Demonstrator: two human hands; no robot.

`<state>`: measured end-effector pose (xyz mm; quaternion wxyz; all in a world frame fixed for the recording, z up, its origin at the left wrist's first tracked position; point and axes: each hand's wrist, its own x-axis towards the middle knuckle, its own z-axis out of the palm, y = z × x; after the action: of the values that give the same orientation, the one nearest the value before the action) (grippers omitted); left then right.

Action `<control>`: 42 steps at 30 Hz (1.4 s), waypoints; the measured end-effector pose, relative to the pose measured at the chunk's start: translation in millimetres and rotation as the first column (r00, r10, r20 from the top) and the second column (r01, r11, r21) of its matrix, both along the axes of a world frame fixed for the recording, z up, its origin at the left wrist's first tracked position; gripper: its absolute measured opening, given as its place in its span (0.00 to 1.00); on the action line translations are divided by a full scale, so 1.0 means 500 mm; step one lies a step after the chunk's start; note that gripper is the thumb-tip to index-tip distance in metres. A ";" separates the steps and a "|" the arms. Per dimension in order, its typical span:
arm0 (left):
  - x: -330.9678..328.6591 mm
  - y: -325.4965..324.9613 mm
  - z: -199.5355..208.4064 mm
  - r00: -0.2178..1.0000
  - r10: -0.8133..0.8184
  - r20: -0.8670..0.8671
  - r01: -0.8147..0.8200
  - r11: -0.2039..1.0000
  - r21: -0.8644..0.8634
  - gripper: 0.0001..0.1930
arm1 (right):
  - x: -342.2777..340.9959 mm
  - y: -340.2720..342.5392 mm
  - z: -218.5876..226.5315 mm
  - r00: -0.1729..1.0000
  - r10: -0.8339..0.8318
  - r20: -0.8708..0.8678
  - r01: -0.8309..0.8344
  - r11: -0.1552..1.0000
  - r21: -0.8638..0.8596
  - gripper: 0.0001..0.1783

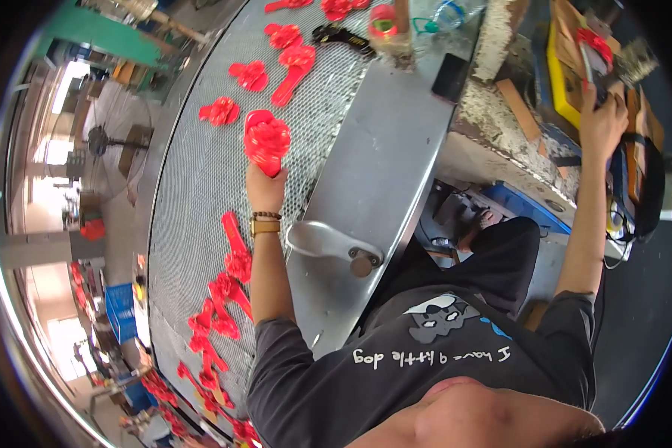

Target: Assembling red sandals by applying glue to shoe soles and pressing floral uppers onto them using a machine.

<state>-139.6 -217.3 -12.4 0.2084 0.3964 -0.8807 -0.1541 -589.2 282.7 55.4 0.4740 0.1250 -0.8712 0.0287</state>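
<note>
The person's dark T-shirt (455,373), with a cartoon animal on its chest, lies nearest the camera. Beyond it, the left hand (266,190) grasps a red flower piece (267,140) by its near end, the fingers mostly hidden beneath it. The piece is above the mesh-covered table (201,172); its long axis runs roughly up the picture, in line with the forearm, the flower end pointing away from the person. More red pieces (295,71) lie on the mesh beyond and to the left, others beside and below the left forearm, at mixed angles. A black strip (342,37) lies near the far ones. Right of the mesh, a metal plate (381,142) carries a sole-shaped metal form (325,239) and a dark phone (449,77). Farther right, the right hand (603,119) is at a yellow-edged bin (566,78), fingers bent; whether they grip anything I cannot tell.
</note>
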 end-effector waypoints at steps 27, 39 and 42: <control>0.022 0.506 0.051 0.674 0.547 -0.496 0.718 -0.328 0.615 0.24 | 0.469 -0.253 -0.032 0.526 0.849 -0.055 -0.014 -0.056 -0.998 0.12; 0.344 0.232 -0.067 0.043 0.717 -0.696 0.024 0.696 0.718 0.18 | 0.679 -0.463 -0.324 0.062 0.922 0.383 -0.564 0.349 -0.748 0.35; 0.378 0.298 -0.092 0.186 0.778 -0.600 -0.033 0.615 0.787 0.19 | 0.754 -0.384 -0.319 0.137 0.803 0.580 -0.445 0.573 -0.688 0.39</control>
<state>49.5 -68.6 -58.5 0.5600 0.5133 -0.3295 -0.5607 -212.0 90.9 -104.2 -0.0783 0.3635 -0.8167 0.4413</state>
